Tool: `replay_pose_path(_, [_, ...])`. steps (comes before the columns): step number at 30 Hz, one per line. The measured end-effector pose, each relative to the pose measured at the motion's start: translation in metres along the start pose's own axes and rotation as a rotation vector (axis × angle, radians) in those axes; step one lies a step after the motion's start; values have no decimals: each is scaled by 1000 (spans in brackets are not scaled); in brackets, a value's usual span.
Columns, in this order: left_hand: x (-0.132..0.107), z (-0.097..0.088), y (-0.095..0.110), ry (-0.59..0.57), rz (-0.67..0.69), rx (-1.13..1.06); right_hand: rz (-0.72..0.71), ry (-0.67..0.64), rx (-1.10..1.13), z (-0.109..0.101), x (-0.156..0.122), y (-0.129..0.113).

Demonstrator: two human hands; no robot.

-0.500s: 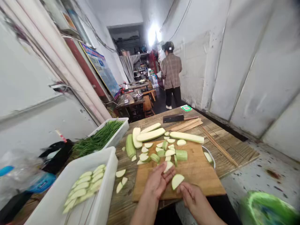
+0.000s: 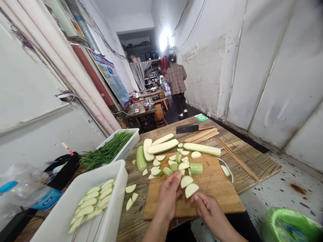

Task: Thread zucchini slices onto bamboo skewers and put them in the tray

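Note:
Two pale green half-round zucchini slices (image 2: pixel 186 182) sit in a row between my hands, above the wooden cutting board (image 2: pixel 214 188). My left hand (image 2: pixel 169 191) has its fingertips pinched together at the upper edge of the farther slice. My right hand (image 2: pixel 208 208) is closed, thumb against finger, just below the nearer slice (image 2: pixel 192 190). The slices line up as if on a skewer, though the stick itself hardly shows. Cut zucchini pieces (image 2: pixel 174 165) and a thicker chunk (image 2: pixel 196 168) lie at the board's far side.
Peeled zucchinis (image 2: pixel 163 146), a cleaver (image 2: pixel 187 128) and bamboo skewers (image 2: pixel 238 159) lie behind the board. To the left stand a white bin (image 2: pixel 118 198) with skewered slices and another bin of green stalks (image 2: pixel 111 148). A green bucket (image 2: pixel 285 232) stands lower right. A person (image 2: pixel 176 80) is farther back.
The slice from my left hand now lies beside the one at my right hand. My left fingers have closed from a loose, open curl into a pinch. The person in back has moved left and away.

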State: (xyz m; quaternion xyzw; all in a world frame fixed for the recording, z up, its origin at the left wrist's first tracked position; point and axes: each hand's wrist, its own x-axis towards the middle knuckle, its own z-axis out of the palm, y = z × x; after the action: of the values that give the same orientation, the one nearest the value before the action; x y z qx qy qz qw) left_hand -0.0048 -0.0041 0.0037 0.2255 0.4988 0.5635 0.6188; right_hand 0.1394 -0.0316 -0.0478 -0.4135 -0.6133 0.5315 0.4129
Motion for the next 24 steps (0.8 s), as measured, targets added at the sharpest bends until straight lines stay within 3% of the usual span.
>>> replay_pose_path(4, [8, -16, 18, 161, 314, 392, 44, 41, 100, -7, -1, 1])
replay_pose_path(8, [21, -10, 20, 77, 622, 967, 91, 102, 220, -13, -3, 1])
replay_pose_path(11, [37, 5, 18, 37, 697, 1342, 116, 124, 298, -16, -3, 4])
replay_pose_path(14, [52, 16, 17, 85, 649, 1559, 109, 109, 318, -18, -4, 6])
replay_pose_path(16, [58, 17, 15, 84, 635, 1563, 104, 103, 318, -19, -5, 6])
replay_pose_path(19, [58, 11, 12, 83, 661, 1374, 121, 90, 316, -20, -7, 3])
replay_pose_path(22, [50, 1, 10, 65, 606, 996, 120, 51, 252, -19, -11, -3])
replay_pose_path(24, [41, -6, 12, 60, 452, 638, 104, -1, 186, -16, -14, -7])
